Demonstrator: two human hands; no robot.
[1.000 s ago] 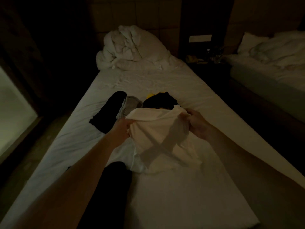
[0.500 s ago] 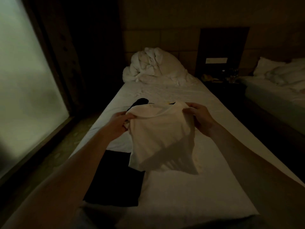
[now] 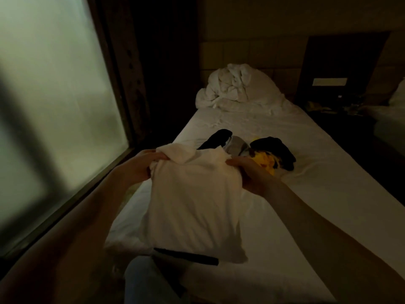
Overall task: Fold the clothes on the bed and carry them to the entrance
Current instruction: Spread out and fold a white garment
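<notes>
**White shirt held up over the bed**

Head view: I see the left hand (image 3: pixel 140 166) and right hand (image 3: pixel 249 174) each gripping a top corner of a cream-white cotton shirt (image 3: pixel 195 202), fingers curled and pinching the cloth. The shirt hangs above the white-sheeted bed (image 3: pixel 317 194), its lower hem over a flat black garment (image 3: pixel 188 257) at the near edge. Beyond it lies a small heap: a black piece (image 3: pixel 217 138), a grey piece (image 3: pixel 237 145), a yellow-and-black piece (image 3: pixel 271 156). A crumpled white duvet (image 3: pixel 236 88) sits at the headboard; a frosted window (image 3: pixel 50 102) at left.
</notes>
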